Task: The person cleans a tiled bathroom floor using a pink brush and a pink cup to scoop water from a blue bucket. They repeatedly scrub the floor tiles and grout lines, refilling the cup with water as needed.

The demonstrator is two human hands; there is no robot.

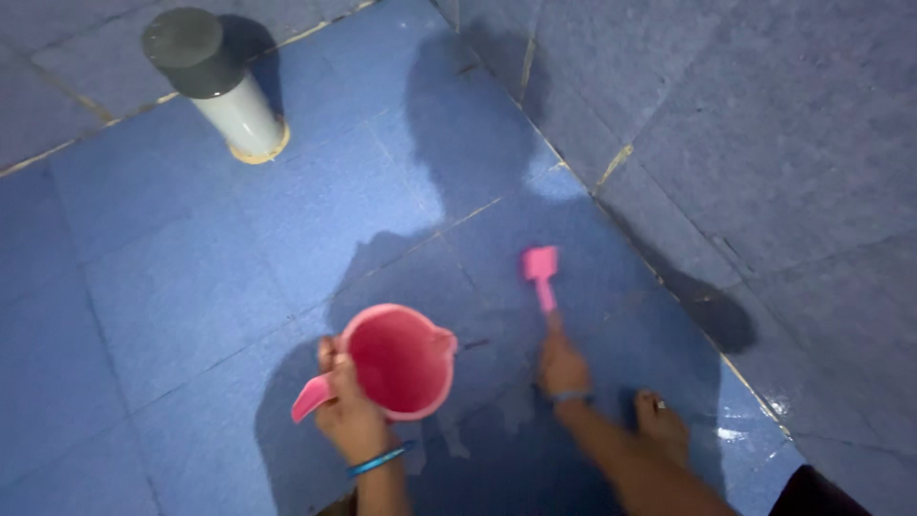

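The left hand has its fingers curled around the handle of a pink plastic jug, gripping it at the rim side nearest the body; the fingertips themselves are tucked out of sight behind the jug wall. The jug is held above the floor with its open mouth facing up toward the camera, the pale pink handle end poking out to the left below the hand. Whether there is water inside is hard to tell — the inside just reads as flat pink. A blue bangle sits on the left wrist.

The right hand is closed on the handle of a pink brush, which points away from the body with its square head down against the wet blue tiled floor. The fingers wrap the handle from below, so only the back of the hand shows. A thin band circles the right wrist.

Just beside the right forearm a bare foot stands on the tiles, partly covered by the arm. The person's shadow falls across the floor ahead, darkening the tiles around the brush. Far up on the left a grey pipe with a dark cap rises from the floor. To the right the floor meets a grey tiled wall — its lower right end is cut off by the frame.
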